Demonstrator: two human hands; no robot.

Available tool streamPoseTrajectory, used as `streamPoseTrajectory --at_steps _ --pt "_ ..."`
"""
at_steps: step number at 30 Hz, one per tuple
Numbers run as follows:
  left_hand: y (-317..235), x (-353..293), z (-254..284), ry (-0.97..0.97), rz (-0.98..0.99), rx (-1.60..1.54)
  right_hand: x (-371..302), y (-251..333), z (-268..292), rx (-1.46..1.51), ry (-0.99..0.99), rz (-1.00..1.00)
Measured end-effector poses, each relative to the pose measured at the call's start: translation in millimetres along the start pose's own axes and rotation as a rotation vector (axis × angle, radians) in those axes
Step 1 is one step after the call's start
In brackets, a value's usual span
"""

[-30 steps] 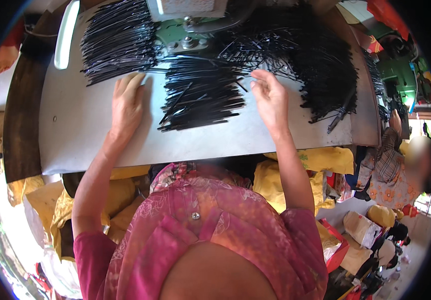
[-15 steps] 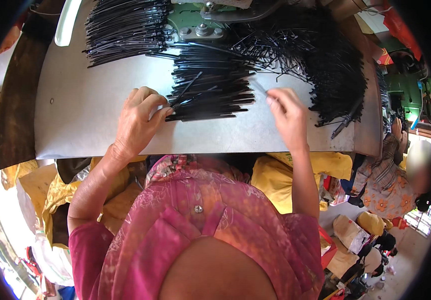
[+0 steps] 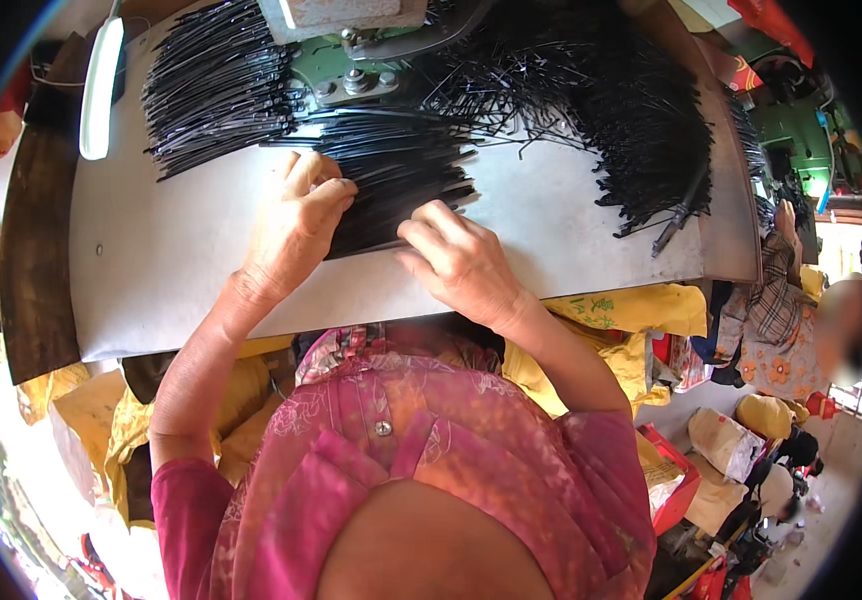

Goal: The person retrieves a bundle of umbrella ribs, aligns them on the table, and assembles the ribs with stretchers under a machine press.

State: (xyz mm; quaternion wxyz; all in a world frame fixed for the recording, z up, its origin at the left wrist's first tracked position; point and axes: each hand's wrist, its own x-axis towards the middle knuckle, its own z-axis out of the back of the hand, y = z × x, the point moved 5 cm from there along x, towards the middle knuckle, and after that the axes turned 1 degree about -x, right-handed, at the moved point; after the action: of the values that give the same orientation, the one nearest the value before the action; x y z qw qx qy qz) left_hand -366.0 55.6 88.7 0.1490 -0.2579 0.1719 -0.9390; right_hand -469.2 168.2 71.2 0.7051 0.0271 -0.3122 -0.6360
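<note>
Centrally, the middle bundle of thin black strips (image 3: pixel 391 180) lies between the two hands, roughly parallel, ends uneven. Left hand (image 3: pixel 301 225): fingers curled at the bundle's left end, thumb against index; cannot tell whether a strip is pinched. Right hand (image 3: pixel 461 262): bent over the bundle's near right corner, fingertips partly hidden; cannot tell whether it grasps or merely touches. Strips behind both hands are obscured.

Beyond the left hand: second stack of black strips (image 3: pixel 221 85), glossy. Beyond the right hand: tangled heap of black strips (image 3: pixel 651 140), individual pieces hard to separate. Straight ahead of the grip, a green machine base (image 3: pixel 311 68) with metal bolts (image 3: pixel 355 80) blocks the far side; its upper part is cut off. Under the hands: smooth pale worktable (image 3: pixel 171 250), edge bowed by the lens. Below the right forearm: creased yellow sacks (image 3: pixel 621 310), partly covered.
</note>
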Motion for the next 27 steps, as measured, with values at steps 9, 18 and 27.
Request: streamPoseTrajectory --at_steps 9,18,27 --pt "66 -26 3 -0.116 0.254 0.289 -2 -75 24 0.282 -0.380 -0.379" --pt "45 -22 -2 -0.179 0.173 0.271 12 -49 -2 0.105 -0.275 -0.403" --pt "65 -33 12 -0.261 0.364 0.143 10 -70 12 0.393 -0.368 -0.497"
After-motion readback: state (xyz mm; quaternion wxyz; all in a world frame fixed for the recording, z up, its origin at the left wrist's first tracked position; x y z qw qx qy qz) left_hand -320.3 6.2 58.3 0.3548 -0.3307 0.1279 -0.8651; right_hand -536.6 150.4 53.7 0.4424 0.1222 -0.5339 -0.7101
